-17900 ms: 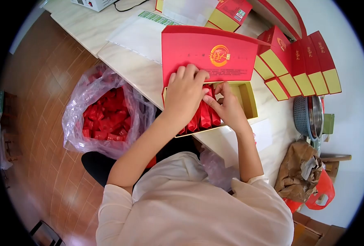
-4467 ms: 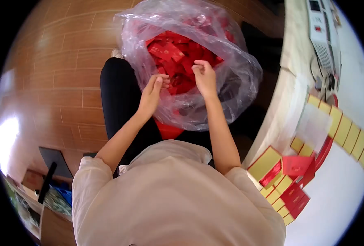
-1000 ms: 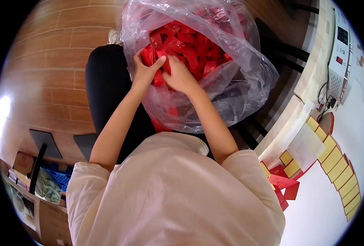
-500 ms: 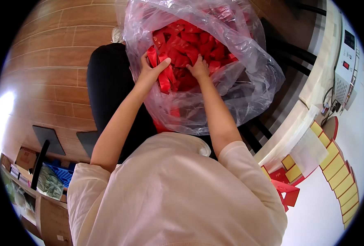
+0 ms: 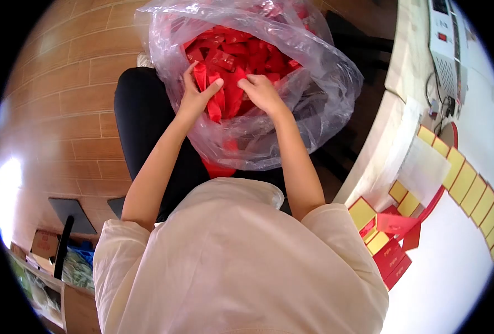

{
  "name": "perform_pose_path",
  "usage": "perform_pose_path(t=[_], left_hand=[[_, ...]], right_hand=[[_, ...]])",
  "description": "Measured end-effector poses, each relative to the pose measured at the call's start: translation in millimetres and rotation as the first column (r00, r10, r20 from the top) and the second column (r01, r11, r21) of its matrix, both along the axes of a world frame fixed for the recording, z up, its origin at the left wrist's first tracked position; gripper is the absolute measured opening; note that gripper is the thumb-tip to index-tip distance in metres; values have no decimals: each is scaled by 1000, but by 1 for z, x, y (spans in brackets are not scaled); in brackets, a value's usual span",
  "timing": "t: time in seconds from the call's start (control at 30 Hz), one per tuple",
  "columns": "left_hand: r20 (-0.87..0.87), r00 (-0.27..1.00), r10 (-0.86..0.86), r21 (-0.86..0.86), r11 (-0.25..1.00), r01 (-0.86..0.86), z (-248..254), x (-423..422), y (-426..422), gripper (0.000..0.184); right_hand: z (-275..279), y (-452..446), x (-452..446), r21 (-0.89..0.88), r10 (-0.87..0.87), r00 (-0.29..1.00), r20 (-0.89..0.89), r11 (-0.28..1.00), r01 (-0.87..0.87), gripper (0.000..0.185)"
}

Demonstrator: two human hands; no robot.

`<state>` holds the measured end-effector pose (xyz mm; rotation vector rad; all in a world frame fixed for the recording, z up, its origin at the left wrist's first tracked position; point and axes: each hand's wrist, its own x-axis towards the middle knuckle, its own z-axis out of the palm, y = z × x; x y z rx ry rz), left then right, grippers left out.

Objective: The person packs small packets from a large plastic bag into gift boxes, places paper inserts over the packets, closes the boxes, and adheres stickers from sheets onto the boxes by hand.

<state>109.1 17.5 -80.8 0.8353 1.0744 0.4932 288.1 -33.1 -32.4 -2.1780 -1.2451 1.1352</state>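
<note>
A large clear plastic bag (image 5: 327,106) full of glossy red strip-like pieces (image 5: 258,53), some with small gold print, lies open at my lap. At its near left side my left hand (image 5: 194,101) has its thumb and fingers closed around a few red strips (image 5: 216,104), which hang down from the grip. Just to the right, my right hand (image 5: 263,94) pinches another red strip (image 5: 234,94) between thumb and fingers, close to the left hand. The lower ends of some pieces are hidden in the heap.
On the right, a white table (image 5: 369,150) carries a row of yellow-and-red boxes (image 5: 469,192), stacked red boxes (image 5: 389,259) and a white device (image 5: 446,50) with cables. Cartons (image 5: 45,245) stand at lower left on the wooden floor (image 5: 74,103).
My right hand has risen from the heap, where its fingers were spread, and now pinches a red strip beside my left hand. The left hand keeps its strips. The view has shifted.
</note>
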Motion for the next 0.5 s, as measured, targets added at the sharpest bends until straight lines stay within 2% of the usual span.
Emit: perform_pose_path(t=[0.03, 0.07, 0.13, 0.2, 0.23, 0.27, 0.33, 0.37, 0.4, 0.47, 0.5], left_hand=[[33, 993, -109, 40, 993, 108, 9, 1, -3, 91], [47, 991, -125, 53, 991, 123, 19, 1, -8, 91], [175, 956, -236, 11, 971, 238, 42, -1, -18, 91], [155, 946, -285, 48, 959, 281, 51, -11, -25, 90], [208, 940, -271, -25, 959, 282, 56, -15, -28, 85], [258, 932, -253, -97, 953, 286, 62, -19, -31, 80], [285, 923, -260, -73, 954, 291, 71, -23, -45, 77], [311, 917, -252, -109, 948, 298, 78, -25, -53, 81], [335, 910, -244, -147, 940, 307, 85, -27, -61, 85], [350, 883, -312, -142, 914, 379, 93, -35, -81, 79], [305, 878, -368, -90, 907, 411, 91, -42, -92, 76]], right_hand=[[6, -3, -7, -120, -166, 947, -276, 983, 138, 28], [11, -4, -14, -263, -339, 791, -509, 936, 232, 26], [17, -13, -20, -242, -344, 766, -542, 938, 249, 30], [31, -27, -27, -354, -495, 603, -626, 869, 346, 39], [37, -37, -26, -383, -513, 496, -701, 857, 345, 42], [44, -46, -31, -368, -510, 494, -704, 857, 360, 42], [62, -67, -43, -203, -427, 551, -717, 884, 421, 40], [75, -78, -48, -145, -391, 661, -641, 907, 395, 42], [85, -90, -53, -162, -369, 707, -604, 925, 345, 50], [95, -114, -72, -66, -337, 721, -605, 924, 376, 51], [93, -128, -79, -40, -342, 700, -628, 911, 409, 49]])
